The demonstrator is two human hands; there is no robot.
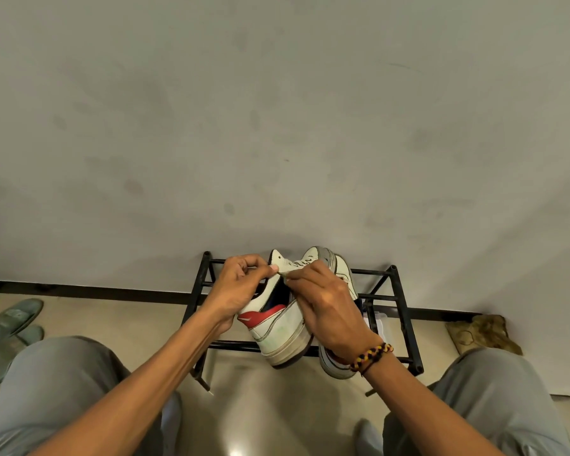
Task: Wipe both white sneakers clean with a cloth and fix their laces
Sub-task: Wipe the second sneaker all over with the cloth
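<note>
A white sneaker with a red heel patch (278, 337) stands on a black metal shoe rack (405, 324), heel toward me. My left hand (236, 291) grips its left collar edge, thumb and fingers pinching near the top eyelets. My right hand (326, 307), with a beaded bracelet on the wrist, pinches a lace end above the tongue. The second white sneaker (341, 273) lies just right of the first, mostly hidden behind my right hand; its toe and heel show. No cloth is in view.
The rack stands against a pale wall (277, 126) with a dark skirting. Green slippers (10, 324) lie on the floor at the left. A brown crumpled rag or bag (481, 334) sits at the right by the wall. My knees in grey trousers frame the bottom.
</note>
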